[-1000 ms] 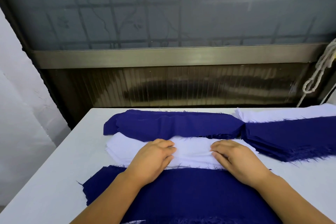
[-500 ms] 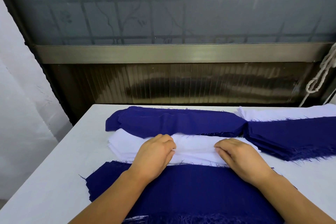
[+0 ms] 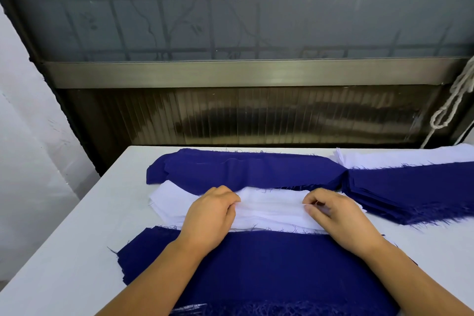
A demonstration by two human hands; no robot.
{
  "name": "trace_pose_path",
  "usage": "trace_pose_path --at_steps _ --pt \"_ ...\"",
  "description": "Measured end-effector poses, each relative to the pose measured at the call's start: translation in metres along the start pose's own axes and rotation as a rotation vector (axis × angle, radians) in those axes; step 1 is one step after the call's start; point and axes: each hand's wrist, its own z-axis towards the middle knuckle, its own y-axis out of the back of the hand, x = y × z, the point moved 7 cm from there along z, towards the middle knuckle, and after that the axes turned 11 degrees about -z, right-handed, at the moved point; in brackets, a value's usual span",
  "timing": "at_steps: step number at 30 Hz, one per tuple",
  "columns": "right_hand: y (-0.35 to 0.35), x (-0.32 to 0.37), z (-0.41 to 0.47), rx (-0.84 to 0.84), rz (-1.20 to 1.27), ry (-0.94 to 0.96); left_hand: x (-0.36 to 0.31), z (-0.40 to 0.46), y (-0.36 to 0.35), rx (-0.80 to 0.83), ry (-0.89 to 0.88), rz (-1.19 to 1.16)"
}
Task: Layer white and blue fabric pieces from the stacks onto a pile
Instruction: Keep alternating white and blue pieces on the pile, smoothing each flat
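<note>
A stack of white fabric pieces [image 3: 272,209] lies across the middle of the table. My left hand [image 3: 209,215] and my right hand [image 3: 338,218] both rest on it, fingers curled and pinching its top white piece, which puckers between them. Nearest me is the pile topped by a blue fabric piece [image 3: 256,269], partly under my forearms. Behind the white stack lies a stack of blue pieces [image 3: 243,169]. At the right sit another blue stack [image 3: 415,190] and a white stack [image 3: 400,158] behind it.
The white table [image 3: 77,246] ends at its left edge, with a white wall beyond. A dark metal-framed window panel [image 3: 243,115] rises just behind the table. A white rope [image 3: 451,102] hangs at the far right.
Both hands' fingers have curled from lying flat on the white stack to pinching its top piece, which now puckers. The camera has tilted slightly.
</note>
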Motion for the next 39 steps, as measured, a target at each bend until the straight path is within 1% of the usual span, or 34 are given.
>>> trace_pose_path --at_steps 4,8,11,14,19,22,25,28,30,33,34,35,37,39 --pt "0.002 0.001 -0.001 -0.014 0.031 -0.013 0.011 0.0 0.007 -0.089 0.126 0.051" --pt "0.002 -0.01 -0.002 -0.029 0.033 -0.104 0.02 -0.002 0.015 -0.137 0.247 0.155" --pt "0.002 -0.016 -0.001 -0.021 0.034 -0.166 0.027 -0.004 0.02 -0.15 0.296 0.179" --pt "0.003 -0.016 -0.001 -0.029 0.038 -0.171 0.038 -0.01 0.03 -0.155 0.333 0.153" --pt "0.012 -0.013 -0.002 -0.125 0.079 -0.149 0.055 -0.023 0.058 -0.156 0.382 0.13" --pt "0.021 -0.013 -0.004 -0.225 0.121 -0.147 0.059 -0.029 0.076 -0.132 0.373 0.105" --pt "0.029 -0.015 -0.008 -0.304 0.157 -0.157 0.056 -0.031 0.091 -0.119 0.303 0.065" --pt "0.028 -0.013 -0.008 -0.296 0.136 -0.136 0.043 -0.029 0.099 -0.119 0.247 0.1" --pt "0.025 -0.011 -0.005 -0.253 0.126 -0.132 0.04 -0.027 0.091 -0.035 0.26 0.115" --pt "0.02 -0.009 -0.003 -0.198 0.109 -0.124 0.045 -0.031 0.069 0.187 0.364 -0.076" --pt "0.019 -0.009 -0.003 -0.191 0.106 -0.123 0.045 -0.032 0.062 0.241 0.384 -0.117" --pt "0.019 -0.009 -0.004 -0.19 0.105 -0.124 0.044 -0.032 0.055 0.265 0.38 -0.107" --pt "0.02 -0.01 -0.004 -0.193 0.109 -0.128 0.038 -0.029 0.05 0.217 0.318 -0.021" --pt "0.02 -0.012 -0.004 -0.197 0.129 -0.146 0.03 -0.026 0.049 0.142 0.246 -0.019"
